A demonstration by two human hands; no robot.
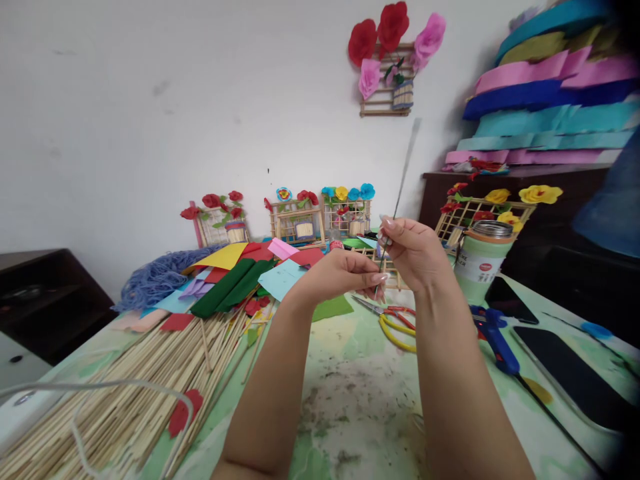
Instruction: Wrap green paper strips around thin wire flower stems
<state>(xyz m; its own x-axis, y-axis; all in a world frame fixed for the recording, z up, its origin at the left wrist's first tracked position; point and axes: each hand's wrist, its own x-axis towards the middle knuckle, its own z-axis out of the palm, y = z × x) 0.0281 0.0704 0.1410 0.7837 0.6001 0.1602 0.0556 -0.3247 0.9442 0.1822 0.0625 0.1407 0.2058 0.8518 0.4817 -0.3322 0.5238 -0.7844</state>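
Note:
Both my hands are raised above the table, close together. My right hand (415, 250) pinches a thin green-wrapped stick (403, 177) that rises up and to the right, its upper part blurred. My left hand (345, 275) has its fingertips pinched on the lower end of the same stick, just below the right hand. Under the hands lie scissors with red and yellow handles (395, 320) and a green paper piece (333, 308).
A big heap of bamboo sticks (130, 393) fills the left. Coloured paper sheets (240, 273), blue yarn (155, 277) and small wooden flower frames (300, 220) lie behind. On the right are a blue glue gun (493, 333), a jar (485, 257) and dark phones (570, 373).

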